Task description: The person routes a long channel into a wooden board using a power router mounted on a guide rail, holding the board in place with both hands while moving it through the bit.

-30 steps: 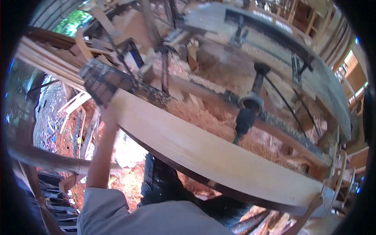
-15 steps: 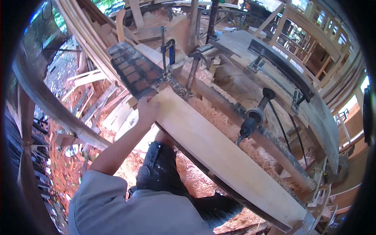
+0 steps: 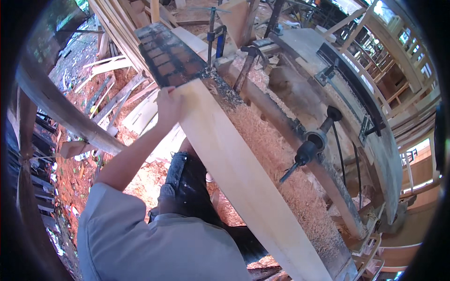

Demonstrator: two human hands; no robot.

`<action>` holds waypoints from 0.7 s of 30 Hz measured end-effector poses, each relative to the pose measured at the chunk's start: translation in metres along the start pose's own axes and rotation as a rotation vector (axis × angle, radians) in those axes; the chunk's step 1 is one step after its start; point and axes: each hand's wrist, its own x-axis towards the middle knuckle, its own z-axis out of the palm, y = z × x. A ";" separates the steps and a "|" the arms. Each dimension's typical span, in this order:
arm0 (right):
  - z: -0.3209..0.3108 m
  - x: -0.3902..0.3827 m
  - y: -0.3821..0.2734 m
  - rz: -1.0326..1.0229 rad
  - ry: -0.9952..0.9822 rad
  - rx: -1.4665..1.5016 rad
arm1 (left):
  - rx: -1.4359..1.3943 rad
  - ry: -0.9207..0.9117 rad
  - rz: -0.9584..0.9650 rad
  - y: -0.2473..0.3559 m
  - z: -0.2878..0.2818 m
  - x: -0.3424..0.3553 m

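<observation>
A long pale wooden board (image 3: 239,173) runs from the middle of the view down to the lower right edge. My left hand (image 3: 169,107) grips its far left end, with the fingers closed over the edge. Beneath and beside the board lies a workbench beam (image 3: 262,126) strewn with wood shavings. The board's near end leaves the picture at the bottom. My right hand does not show.
A power drill (image 3: 309,147) rests at the right on the bench, its bit pointing toward the board. Beyond my left hand are a hammer (image 3: 246,68), a bar clamp (image 3: 215,40) and a dark checkered surface (image 3: 171,56). Wood scraps (image 3: 110,65) and shavings cover the ground.
The board has swung and shifted left toward my body, uncovering more shavings on the bench. My left hand stays on its far end. The view has also shifted.
</observation>
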 end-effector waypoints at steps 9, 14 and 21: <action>-0.040 -0.103 -0.019 -0.252 0.153 -0.023 | 0.047 -0.026 -0.250 -0.015 0.016 0.052; -0.182 -0.239 -0.198 -0.172 -0.363 0.758 | -0.230 0.002 -0.224 -0.029 -0.013 -0.001; -0.221 -0.297 -0.320 -1.078 -1.389 1.060 | -0.085 -0.111 0.302 0.071 -0.093 -0.065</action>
